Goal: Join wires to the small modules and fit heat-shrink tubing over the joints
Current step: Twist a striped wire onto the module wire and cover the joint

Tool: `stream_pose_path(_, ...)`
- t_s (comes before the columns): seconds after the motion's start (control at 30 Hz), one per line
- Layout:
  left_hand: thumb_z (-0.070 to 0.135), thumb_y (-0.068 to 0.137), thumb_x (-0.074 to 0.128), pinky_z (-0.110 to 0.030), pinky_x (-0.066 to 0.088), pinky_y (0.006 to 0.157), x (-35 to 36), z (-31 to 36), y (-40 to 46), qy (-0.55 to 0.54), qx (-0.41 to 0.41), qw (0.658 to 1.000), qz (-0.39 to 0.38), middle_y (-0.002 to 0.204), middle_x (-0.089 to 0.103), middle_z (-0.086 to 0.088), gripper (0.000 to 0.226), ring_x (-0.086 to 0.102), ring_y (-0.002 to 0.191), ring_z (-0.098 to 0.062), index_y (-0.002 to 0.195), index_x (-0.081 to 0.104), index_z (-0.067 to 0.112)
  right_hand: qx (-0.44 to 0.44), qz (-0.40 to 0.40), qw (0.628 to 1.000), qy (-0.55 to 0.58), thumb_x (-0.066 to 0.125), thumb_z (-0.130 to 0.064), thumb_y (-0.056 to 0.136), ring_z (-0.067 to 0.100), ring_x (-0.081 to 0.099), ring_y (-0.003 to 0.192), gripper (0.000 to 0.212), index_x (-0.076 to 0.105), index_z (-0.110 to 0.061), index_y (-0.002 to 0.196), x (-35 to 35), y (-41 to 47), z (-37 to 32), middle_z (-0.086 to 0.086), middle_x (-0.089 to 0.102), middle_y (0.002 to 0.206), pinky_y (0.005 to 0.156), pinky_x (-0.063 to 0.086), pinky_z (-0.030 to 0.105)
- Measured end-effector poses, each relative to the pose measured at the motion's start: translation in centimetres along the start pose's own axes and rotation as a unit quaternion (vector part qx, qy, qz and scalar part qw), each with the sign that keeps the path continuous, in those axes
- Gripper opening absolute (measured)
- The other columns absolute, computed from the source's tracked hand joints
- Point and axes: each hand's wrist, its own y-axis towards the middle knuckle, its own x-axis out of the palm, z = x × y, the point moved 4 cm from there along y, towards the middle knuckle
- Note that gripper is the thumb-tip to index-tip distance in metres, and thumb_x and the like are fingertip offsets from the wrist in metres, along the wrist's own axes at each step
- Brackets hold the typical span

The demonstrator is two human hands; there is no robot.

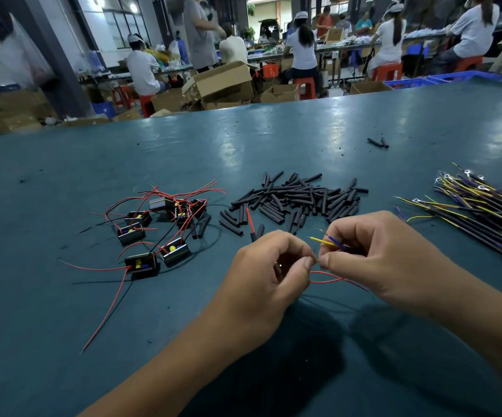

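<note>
Teal table (273,139) in a workshop, with seated workers (302,52) and open cardboard boxes (225,81) at benches beyond its far edge. Left hand (261,275) and right hand (376,254) raised over the near part of the table, thumb tips nearly meeting; fingers (279,245) of both hands curled narrow, pinching thin wire ends between thumb and forefinger at the meeting point. Red wire (338,279) looping out just below the thumbs. Yellow wire (323,241) and blue wire (335,242) projecting leftward from the right-hand fingers, held in that pinch. Short red lead (251,222) with a black sleeve rising just beyond the left-hand knuckles; not clear whether gripped by that hand. Heat-shrink tubing pieces (297,198), black and loosely heaped, directly beyond both hands. Small black modules (156,233) with red and black leads, scattered well to the left of the left hand. Bundle of yellow and purple wires (484,212) with ring terminals, to the right of the right hand. Two stray tubing pieces (379,142) far beyond the heap.
</note>
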Motion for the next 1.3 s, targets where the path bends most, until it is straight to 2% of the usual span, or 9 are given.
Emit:
stream_pose_path(0.1,0.001,0.097,0.06,-0.012,0.032,0.046,0.1,-0.7,0.1,-0.151,-0.105,0.982,-0.041,0.059,0.051,0.003,0.019,0.04,0.047,-0.003,0.08,0.064,0.01,-0.095,0.023,0.989,-0.108,0.068,-0.016,0.081,0.002,0.035,0.05,0.014,0.061,-0.021,0.069,-0.1,-0.3,-0.8,-0.007,0.046,0.053,0.048,0.029,0.014)
stream_pose_path(0.17,0.003,0.096,0.057,-0.016,0.032,0.048,0.4,-1.2,-0.1,-0.266,-0.193,0.94,-0.089,0.061,0.05,-0.001,0.019,0.039,0.051,-0.008,0.079,0.064,0.008,-0.158,0.006,0.966,-0.207,0.064,-0.025,0.081,0.001,0.032,0.05,0.01,0.06,-0.022,0.072,0.2,-0.6,-1.6,-0.013,0.037,0.053,0.05,0.026,0.011)
stream_pose_path(0.27,0.004,0.096,0.056,-0.019,0.033,0.05,0.5,-1.2,-0.1,-0.339,-0.22,0.907,-0.118,0.064,0.052,-0.002,0.019,0.04,0.053,-0.01,0.079,0.064,0.007,-0.167,0.007,0.965,-0.204,0.064,-0.026,0.081,0.002,0.032,0.049,0.01,0.06,-0.022,0.073,0.3,-0.8,-1.7,-0.011,0.036,0.053,0.049,0.025,0.011)
stream_pose_path(0.4,0.018,0.09,0.067,-0.019,0.041,0.052,-0.3,-1.0,0.3,-0.183,-0.108,0.975,-0.062,0.063,0.059,0.003,0.009,0.05,0.055,-0.009,0.084,0.07,0.012,-0.075,0.045,0.991,-0.102,0.065,-0.025,0.077,0.003,0.034,0.047,0.008,0.062,-0.022,0.07,-0.4,-0.5,-0.7,-0.001,0.049,0.053,0.046,0.029,0.013)
stream_pose_path(0.57,0.023,0.086,0.069,-0.018,0.043,0.058,-0.9,-0.6,0.2,-0.068,-0.014,0.998,0.004,0.07,0.063,0.011,0.007,0.055,0.061,-0.005,0.086,0.07,0.016,0.002,0.034,0.999,-0.031,0.069,-0.009,0.083,0.002,0.032,0.046,0.018,0.063,-0.016,0.068,-1.0,0.0,-0.1,-0.009,0.044,0.048,0.044,0.028,0.013)
stream_pose_path(0.73,0.016,0.089,0.071,-0.027,0.047,0.071,-0.8,1.2,-0.4,0.186,0.213,0.954,0.095,0.097,0.065,0.0,0.014,0.059,0.084,-0.014,0.1,0.074,0.008,0.103,0.001,0.991,0.085,0.072,-0.019,0.07,0.013,0.023,0.045,0.018,0.062,-0.005,0.065,-0.6,-0.1,0.4,0.003,0.032,0.05,0.038,0.021,0.02)
stream_pose_path(0.87,0.017,0.09,0.072,-0.039,0.051,0.069,-0.6,1.1,-0.5,0.185,0.229,0.95,0.101,0.095,0.066,-0.002,0.014,0.062,0.087,-0.021,0.098,0.075,0.006,0.144,-0.011,0.978,0.147,0.064,-0.005,0.076,0.013,0.019,0.042,0.016,0.057,0.005,0.066,-0.4,-0.2,0.5,0.006,0.028,0.051,0.036,0.02,0.016)
stream_pose_path(1.1,0.008,0.091,0.07,-0.042,0.049,0.061,0.0,1.4,-0.4,0.232,0.277,0.926,0.112,0.088,0.065,-0.004,0.005,0.059,0.076,-0.024,0.087,0.073,0.006,0.151,-0.022,0.974,0.169,0.06,-0.001,0.081,0.011,0.019,0.041,0.017,0.063,-0.004,0.065,-0.1,-0.2,0.4,0.003,0.027,0.049,0.037,0.019,0.015)
stream_pose_path(1.3,0.002,0.082,0.071,-0.028,0.046,0.062,-0.1,1.2,-0.1,0.111,0.161,0.978,0.068,0.079,0.062,0.002,0.006,0.057,0.071,-0.014,0.079,0.071,0.007,0.086,-0.031,0.991,0.098,0.069,-0.02,0.072,0.009,0.027,0.044,0.014,0.063,-0.009,0.064,0.1,-0.2,0.0,-0.002,0.037,0.049,0.04,0.024,0.018)
